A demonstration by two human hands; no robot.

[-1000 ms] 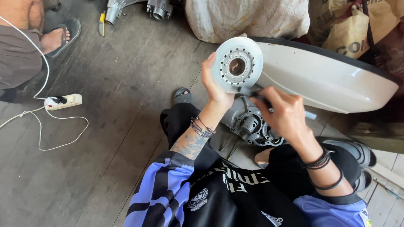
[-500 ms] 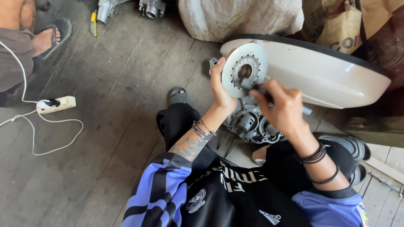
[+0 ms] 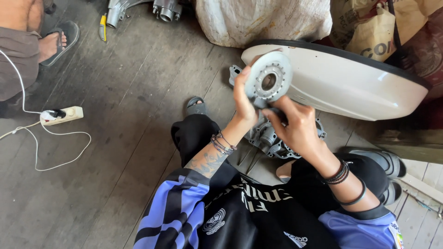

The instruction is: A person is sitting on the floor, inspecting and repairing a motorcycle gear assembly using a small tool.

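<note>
L hand (image 3: pixel 243 99): fingers gripping rim of round metal disc (image 3: pixel 269 77), holding it up off the floor, prob. to steady it for work at its underside.
R hand (image 3: pixel 295 124): fingers curling closed at disc's lower edge; what they're pinching is hidden.
Disc: standing on edge, flat face w/ center hole tilting up toward camera; hole axis pointing up-left.
Below: engine casing (image 3: pixel 270 138) lying on plank floor (image 3: pixel 115 92).
Behind: white curved cover (image 3: pixel 350 85), just beside disc.

Matt metal disc (image 3: pixel 269 77), worn wooden floor (image 3: pixel 120 106)
</note>
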